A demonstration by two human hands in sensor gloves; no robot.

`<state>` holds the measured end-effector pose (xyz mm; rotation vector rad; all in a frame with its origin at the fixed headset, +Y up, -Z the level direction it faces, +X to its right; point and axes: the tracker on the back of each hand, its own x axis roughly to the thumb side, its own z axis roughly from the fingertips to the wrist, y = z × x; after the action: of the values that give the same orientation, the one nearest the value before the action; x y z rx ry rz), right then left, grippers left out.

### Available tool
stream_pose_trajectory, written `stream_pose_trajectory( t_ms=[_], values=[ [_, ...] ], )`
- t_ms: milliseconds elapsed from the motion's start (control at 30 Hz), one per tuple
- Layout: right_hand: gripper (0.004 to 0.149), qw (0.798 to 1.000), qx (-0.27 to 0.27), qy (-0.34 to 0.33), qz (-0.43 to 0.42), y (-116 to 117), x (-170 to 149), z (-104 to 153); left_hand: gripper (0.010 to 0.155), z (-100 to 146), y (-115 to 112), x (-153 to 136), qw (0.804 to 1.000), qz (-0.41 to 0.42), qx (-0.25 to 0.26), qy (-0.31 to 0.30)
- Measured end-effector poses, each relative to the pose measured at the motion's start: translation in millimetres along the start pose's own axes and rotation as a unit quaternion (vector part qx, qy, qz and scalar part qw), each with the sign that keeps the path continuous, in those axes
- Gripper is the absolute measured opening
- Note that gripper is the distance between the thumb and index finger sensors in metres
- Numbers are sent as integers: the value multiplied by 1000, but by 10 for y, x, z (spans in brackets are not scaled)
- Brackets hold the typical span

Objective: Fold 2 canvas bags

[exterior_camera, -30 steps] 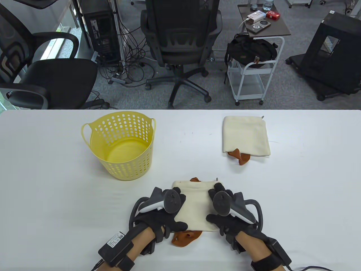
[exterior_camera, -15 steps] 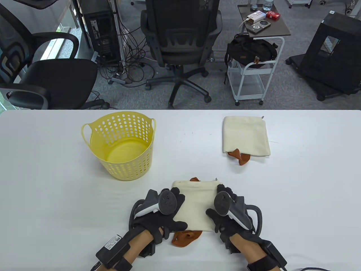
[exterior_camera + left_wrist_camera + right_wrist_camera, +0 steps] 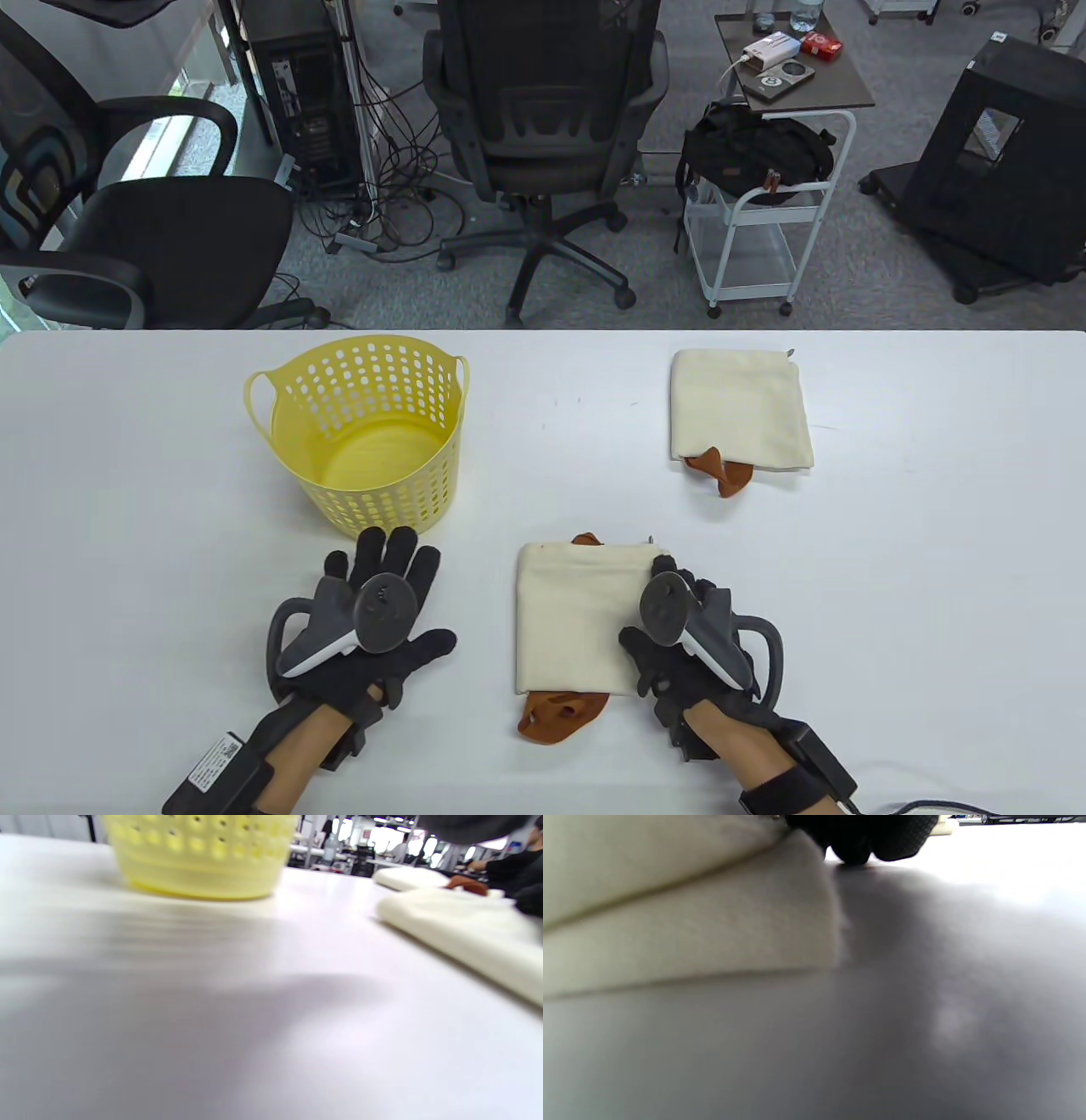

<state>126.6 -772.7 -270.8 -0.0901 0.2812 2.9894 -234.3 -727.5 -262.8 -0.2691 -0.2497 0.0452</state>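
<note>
A folded cream canvas bag [image 3: 577,620] lies near the table's front middle, brown handles [image 3: 558,713] sticking out at its near edge. It also shows in the left wrist view [image 3: 462,929] and the right wrist view [image 3: 683,921]. A second folded cream bag [image 3: 736,409] lies at the back right with brown handles at its near edge. My left hand [image 3: 377,607] lies open, fingers spread, on the bare table left of the near bag. My right hand [image 3: 670,620] rests on the near bag's right edge; its fingertips [image 3: 865,844] touch the table beside the fold.
A yellow perforated basket [image 3: 369,433] stands at the back left of the white table [image 3: 933,552], just beyond my left hand; it also shows in the left wrist view [image 3: 195,857]. Office chairs, a cart and cables are on the floor beyond the table.
My left hand has lifted off the near bag's left edge and moved left onto the bare table, fingers spread. My right hand has stayed at the bag's right edge.
</note>
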Motion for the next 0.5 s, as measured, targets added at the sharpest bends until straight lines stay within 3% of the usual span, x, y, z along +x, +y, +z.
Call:
stream_pose_trajectory(
  t_ms=[100, 200, 500],
  values=[
    [92, 1000, 1, 9, -17, -6, 9, -12, 92, 87, -94, -207, 1000, 5, 25, 11],
    [94, 999, 2, 16, -27, -17, 17, -35, 92, 99, -175, -349, 1000, 10, 1, 27],
    [89, 999, -45, 18, -4, -76, 69, -20, 92, 131, -118, -378, 999, 24, 12, 31]
  ],
)
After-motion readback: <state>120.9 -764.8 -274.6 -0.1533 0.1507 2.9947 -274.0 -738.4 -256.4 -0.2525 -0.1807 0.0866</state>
